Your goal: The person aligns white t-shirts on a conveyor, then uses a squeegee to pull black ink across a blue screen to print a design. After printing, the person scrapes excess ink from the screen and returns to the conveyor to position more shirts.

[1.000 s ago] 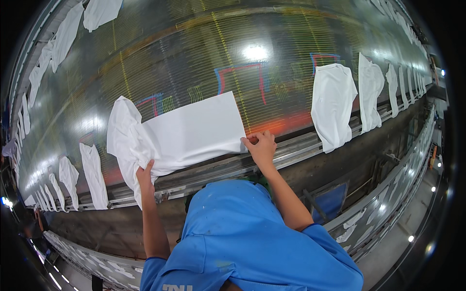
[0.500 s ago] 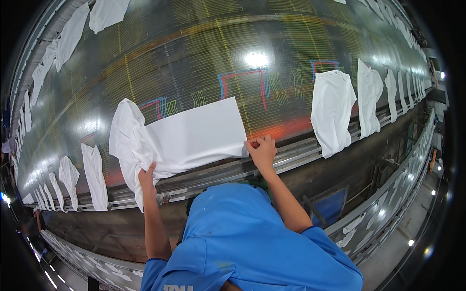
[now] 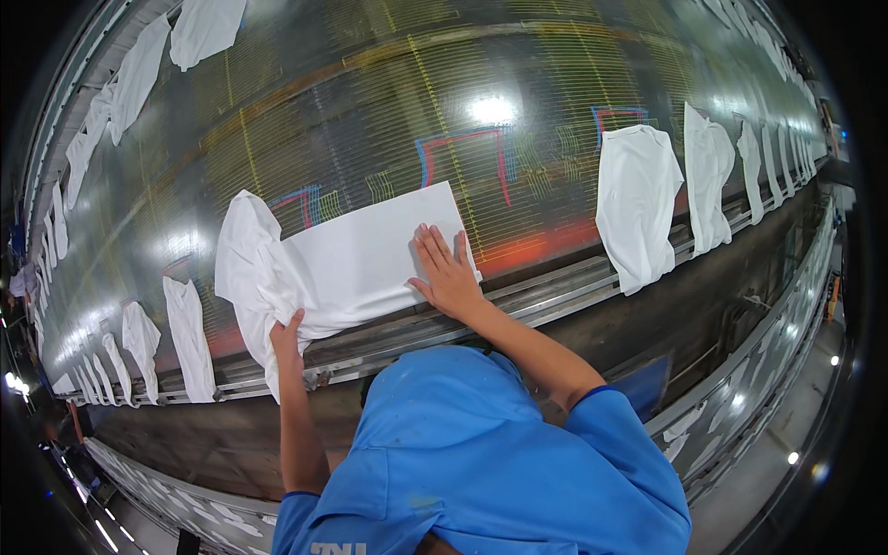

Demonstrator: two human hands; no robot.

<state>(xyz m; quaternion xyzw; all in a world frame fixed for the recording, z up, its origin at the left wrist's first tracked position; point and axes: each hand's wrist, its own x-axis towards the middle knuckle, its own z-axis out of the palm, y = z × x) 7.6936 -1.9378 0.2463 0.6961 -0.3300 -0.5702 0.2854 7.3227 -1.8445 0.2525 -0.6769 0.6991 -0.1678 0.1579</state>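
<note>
Where the right hand (image 3: 447, 275) pinched the near right corner half a second ago, it is now pressed flat, fingers spread, on the white folded cloth garment (image 3: 356, 259). The garment's bunched left end on the glossy line-marked desk (image 3: 388, 102) stays gripped by the left hand (image 3: 289, 340).

Both arms are reaching forward and up from the lower edge, bare below short blue sleeves. Right hand (image 3: 447, 275) is lying flat, palm down, fingers spread and pointing away. Left hand (image 3: 288, 339) is sitting lower and nearer the body, fingers curled in a pinching grip, forearm nearly vertical.
</note>
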